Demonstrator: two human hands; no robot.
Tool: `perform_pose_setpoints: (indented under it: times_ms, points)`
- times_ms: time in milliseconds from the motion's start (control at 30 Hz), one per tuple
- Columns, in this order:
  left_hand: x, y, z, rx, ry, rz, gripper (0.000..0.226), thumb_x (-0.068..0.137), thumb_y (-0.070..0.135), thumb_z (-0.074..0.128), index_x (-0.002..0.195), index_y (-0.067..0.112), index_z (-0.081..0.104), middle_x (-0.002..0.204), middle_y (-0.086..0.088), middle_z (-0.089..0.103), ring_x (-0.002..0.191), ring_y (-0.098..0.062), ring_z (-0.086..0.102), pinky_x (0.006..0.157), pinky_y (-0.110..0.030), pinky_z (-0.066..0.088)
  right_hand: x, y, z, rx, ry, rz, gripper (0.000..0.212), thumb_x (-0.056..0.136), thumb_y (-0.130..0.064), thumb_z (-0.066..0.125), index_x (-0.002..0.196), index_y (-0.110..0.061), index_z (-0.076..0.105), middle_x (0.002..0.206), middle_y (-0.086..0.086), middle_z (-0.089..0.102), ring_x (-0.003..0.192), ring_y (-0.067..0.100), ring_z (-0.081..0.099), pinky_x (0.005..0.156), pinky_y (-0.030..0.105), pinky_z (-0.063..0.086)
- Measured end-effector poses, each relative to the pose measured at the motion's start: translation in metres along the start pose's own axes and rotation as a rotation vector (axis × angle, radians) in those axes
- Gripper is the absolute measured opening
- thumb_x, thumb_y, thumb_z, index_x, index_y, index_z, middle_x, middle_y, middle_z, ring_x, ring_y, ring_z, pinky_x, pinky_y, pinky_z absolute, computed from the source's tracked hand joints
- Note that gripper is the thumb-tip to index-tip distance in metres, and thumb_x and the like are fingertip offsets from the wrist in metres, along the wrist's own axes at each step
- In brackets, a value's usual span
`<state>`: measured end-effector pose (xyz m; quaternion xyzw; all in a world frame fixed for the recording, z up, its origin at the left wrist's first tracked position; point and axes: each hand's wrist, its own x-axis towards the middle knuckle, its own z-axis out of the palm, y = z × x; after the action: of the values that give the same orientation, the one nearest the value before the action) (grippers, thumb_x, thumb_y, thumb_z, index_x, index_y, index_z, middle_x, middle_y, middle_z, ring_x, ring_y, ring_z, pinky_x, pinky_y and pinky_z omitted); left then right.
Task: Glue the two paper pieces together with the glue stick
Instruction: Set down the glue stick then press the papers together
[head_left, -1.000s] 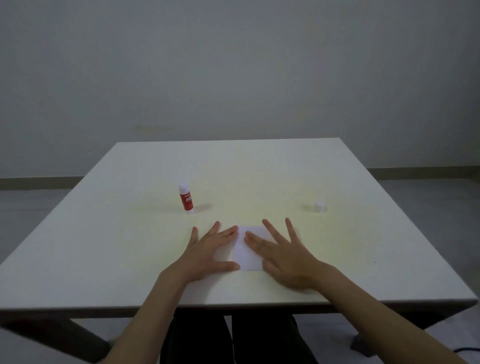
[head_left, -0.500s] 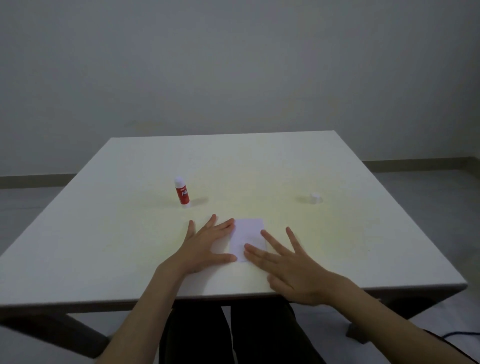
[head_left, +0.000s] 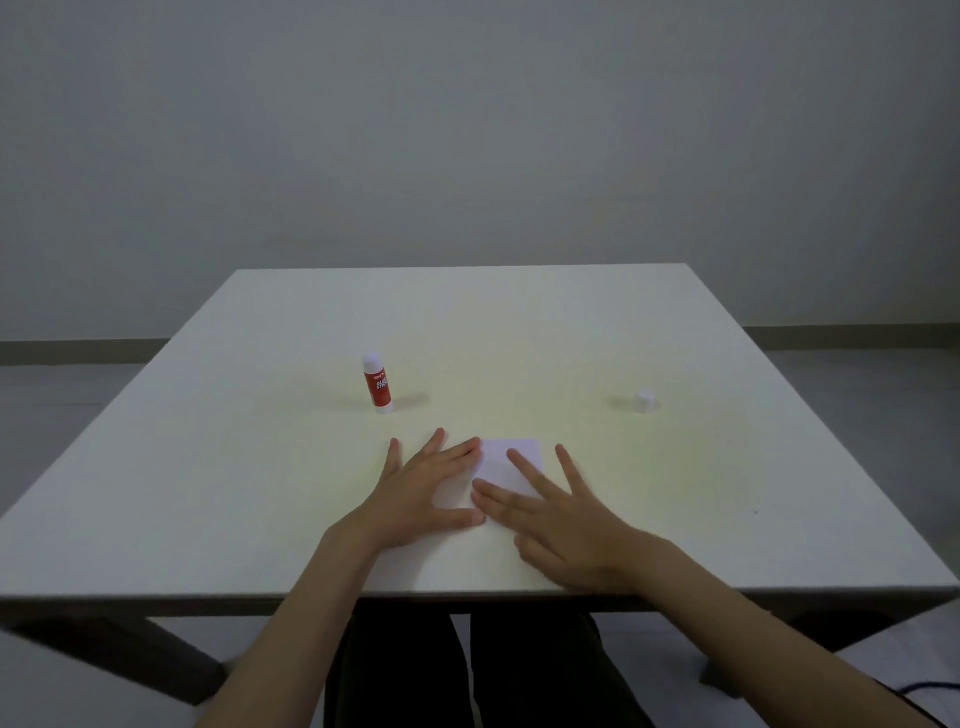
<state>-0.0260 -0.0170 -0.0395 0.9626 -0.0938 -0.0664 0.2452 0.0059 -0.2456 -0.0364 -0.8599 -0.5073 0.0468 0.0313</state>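
A small white paper lies flat on the white table near the front edge; whether it is one sheet or two stacked I cannot tell. My left hand rests flat with spread fingers on the paper's left part. My right hand lies flat over its right and near part, fingers apart. The red glue stick stands upright without its cap, behind and left of my left hand. Its white cap sits on the table at the right.
The table's front edge runs just under my wrists. Dark table legs show below, and my legs in dark trousers are under the table. A grey wall stands behind.
My right hand drew back toward the front edge, then slid forward again over the paper. My left hand stayed pressed on the paper's left side.
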Motion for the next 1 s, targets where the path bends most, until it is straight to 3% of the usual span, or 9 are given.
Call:
perform_pose_setpoints:
  times_ms: [200, 400, 533, 633, 833, 1000]
  points:
    - [0.0, 0.002, -0.001, 0.001, -0.025, -0.013, 0.086, 0.079, 0.059, 0.056, 0.149, 0.036, 0.011, 0.144, 0.036, 0.003, 0.145, -0.005, -0.01, 0.111, -0.049, -0.021, 0.025, 0.025, -0.021, -0.026, -0.007, 0.205, 0.058, 0.097, -0.027, 0.021, 0.148, -0.033, -0.006, 0.159, -0.017, -0.002, 0.146, 0.024, -0.016, 0.112, 0.056, -0.02]
    - [0.0, -0.001, 0.0, -0.003, -0.014, 0.0, 0.085, 0.078, 0.06, 0.056, 0.148, 0.035, 0.015, 0.145, 0.036, 0.003, 0.145, -0.006, -0.009, 0.111, -0.05, -0.019, 0.004, -0.005, 0.005, -0.029, 0.012, -0.026, 0.062, 0.09, -0.038, 0.017, 0.147, -0.035, -0.006, 0.158, -0.018, -0.001, 0.144, 0.022, -0.022, 0.108, 0.053, -0.028]
    - [0.0, 0.0, -0.001, -0.01, -0.029, -0.009, 0.086, 0.077, 0.061, 0.057, 0.148, 0.036, 0.015, 0.145, 0.036, 0.003, 0.145, -0.004, -0.01, 0.112, -0.05, -0.02, 0.008, 0.022, -0.005, -0.016, 0.039, 0.115, 0.059, 0.095, -0.031, 0.019, 0.145, -0.04, -0.01, 0.156, -0.023, -0.005, 0.145, 0.021, -0.02, 0.109, 0.048, -0.027]
    - [-0.001, 0.003, -0.003, -0.007, -0.039, -0.019, 0.087, 0.078, 0.061, 0.057, 0.148, 0.035, 0.013, 0.144, 0.036, 0.001, 0.145, -0.005, -0.01, 0.112, -0.05, -0.02, 0.014, 0.028, -0.013, 0.012, 0.043, 0.231, 0.057, 0.096, -0.03, 0.019, 0.147, -0.036, -0.005, 0.158, -0.02, -0.002, 0.146, 0.021, -0.017, 0.113, 0.051, -0.02]
    - [-0.001, 0.003, -0.002, 0.005, -0.03, -0.021, 0.087, 0.077, 0.061, 0.057, 0.149, 0.035, 0.013, 0.143, 0.037, 0.002, 0.145, -0.006, -0.009, 0.112, -0.051, -0.018, -0.017, -0.009, 0.002, 0.016, 0.016, 0.006, 0.057, 0.094, -0.042, 0.013, 0.147, -0.038, -0.006, 0.157, -0.022, -0.006, 0.144, 0.014, -0.023, 0.112, 0.046, -0.027]
    - [-0.002, 0.005, -0.003, -0.018, -0.028, -0.027, 0.084, 0.079, 0.059, 0.058, 0.148, 0.035, 0.017, 0.154, 0.027, 0.009, 0.146, -0.006, -0.008, 0.113, -0.052, -0.018, -0.015, -0.012, -0.004, 0.082, 0.097, 0.141, 0.06, 0.096, -0.051, 0.019, 0.148, -0.034, -0.005, 0.157, -0.021, -0.009, 0.144, 0.009, -0.021, 0.119, 0.047, -0.012]
